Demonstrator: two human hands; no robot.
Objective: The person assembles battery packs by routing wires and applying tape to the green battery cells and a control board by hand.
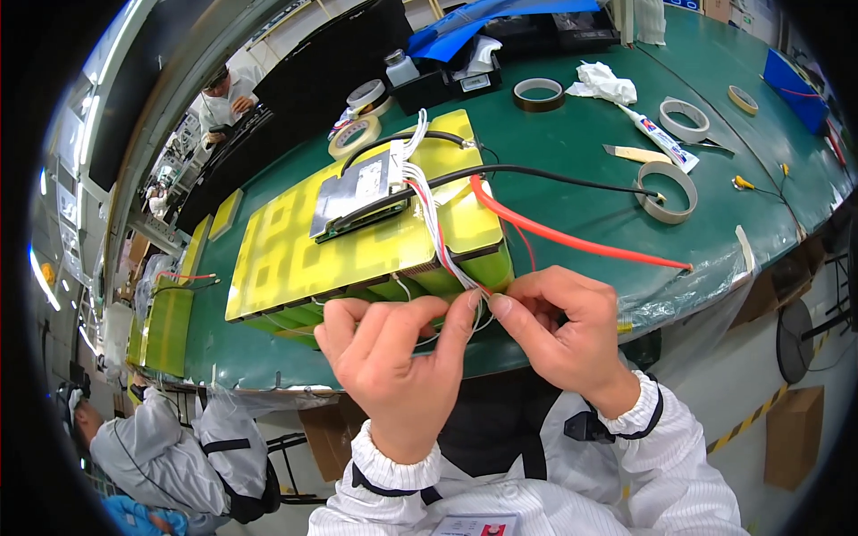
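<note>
A large battery pack [277,255] with yellow sheeting and green cells lies on the green table in front of me. On top sits a circuit board with a silver plate [353,198]. A bundle of thin white wires [433,221] runs from the board over the pack's near edge. There my left hand [393,362] is closed, thumb and finger pinching the thin wires. My right hand [567,332] pinches at the same bundle, its fingertips almost touching the left ones. The exact wire in each pinch is partly hidden. A thick red cable [576,239] and a black cable [536,171] stretch right.
Right of the pack lie tape rolls [684,119], a white glue tube [660,138], a utility knife [636,154] and crumpled tissue [603,83]. Behind stands a black box with a bottle [400,68]. Another pack [164,330] is at the left, near a seated co-worker [161,451].
</note>
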